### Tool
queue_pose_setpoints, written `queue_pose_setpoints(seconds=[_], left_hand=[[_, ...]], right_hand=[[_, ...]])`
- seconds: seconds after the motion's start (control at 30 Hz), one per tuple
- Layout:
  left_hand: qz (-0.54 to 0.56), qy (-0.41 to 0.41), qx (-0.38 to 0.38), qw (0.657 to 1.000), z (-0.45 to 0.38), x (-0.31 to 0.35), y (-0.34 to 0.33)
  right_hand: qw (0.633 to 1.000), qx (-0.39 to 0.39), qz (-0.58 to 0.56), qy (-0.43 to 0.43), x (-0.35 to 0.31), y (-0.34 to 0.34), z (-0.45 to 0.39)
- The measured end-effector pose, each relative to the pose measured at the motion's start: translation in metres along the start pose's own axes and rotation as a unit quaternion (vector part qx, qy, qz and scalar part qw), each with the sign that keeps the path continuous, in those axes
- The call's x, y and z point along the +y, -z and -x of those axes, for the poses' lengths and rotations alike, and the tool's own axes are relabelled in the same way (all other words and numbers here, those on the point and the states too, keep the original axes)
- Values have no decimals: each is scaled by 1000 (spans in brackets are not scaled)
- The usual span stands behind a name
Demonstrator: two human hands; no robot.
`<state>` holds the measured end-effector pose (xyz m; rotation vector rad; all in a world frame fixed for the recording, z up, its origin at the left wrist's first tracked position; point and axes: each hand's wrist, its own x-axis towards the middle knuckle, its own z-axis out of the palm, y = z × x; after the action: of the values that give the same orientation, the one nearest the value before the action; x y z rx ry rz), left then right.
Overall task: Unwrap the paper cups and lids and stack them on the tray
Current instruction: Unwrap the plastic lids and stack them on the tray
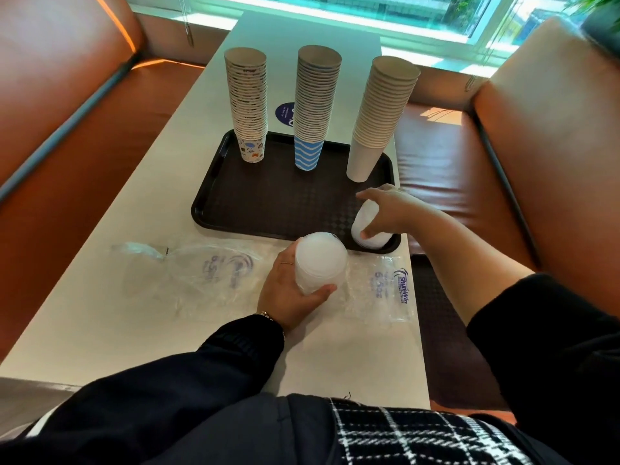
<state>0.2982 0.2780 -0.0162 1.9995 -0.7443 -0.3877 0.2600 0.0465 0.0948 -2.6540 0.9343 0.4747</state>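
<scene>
Right hand [391,209] closed round lid stack [367,226], tipped, on near-right corner of tray [214,199]. Left hand [292,290] gripping second lid stack [320,266], upright, on surface just short of tray's near rim. 3 cup stacks at tray's far edge.

The tray [268,203] at centre frame looks like dark plastic with a fine embossed checker texture, slightly shiny along its rim. The three cup stacks are matt paper: one printed with small motifs [247,105], one with blue wavy stripes [315,109], one plain off-white [379,115]. Both lid stacks [320,270] [365,223] are translucent frosted plastic, smooth. The wrappers [208,276] at lower centre are thin clear film, crinkled and glossy. The surface [100,313] is pale, smooth and matt. The bench seats [67,95] at the frame's sides look like smooth orange-brown leather with a soft sheen.
</scene>
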Motion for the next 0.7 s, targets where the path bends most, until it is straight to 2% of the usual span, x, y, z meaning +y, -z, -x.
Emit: queue_pose_setpoints(seconds=[0.13,0.2,0.37,0.43,0.53,0.7], left_hand=[[4,-9,3,1000,-2,0,0],[5,-16,7,1000,-2,-2,1],[-6,-25,8,1000,-2,-4,0],[-10,-28,4,1000,-2,-3,0],[-25,-25,-1,999,-2,-2,-1],[-25,-18,4,1000,-1,-3,-1]], right_hand=[[989,110,-79,51,-15,5,26],[981,134,-100,96,-32,4,48],[980,42,-24,194,-67,-13,92],[981,18,-2,194,-72,-26,98],[981,26,15,192,-74,-37,100],[985,22,-43,163,-69,-33,102]])
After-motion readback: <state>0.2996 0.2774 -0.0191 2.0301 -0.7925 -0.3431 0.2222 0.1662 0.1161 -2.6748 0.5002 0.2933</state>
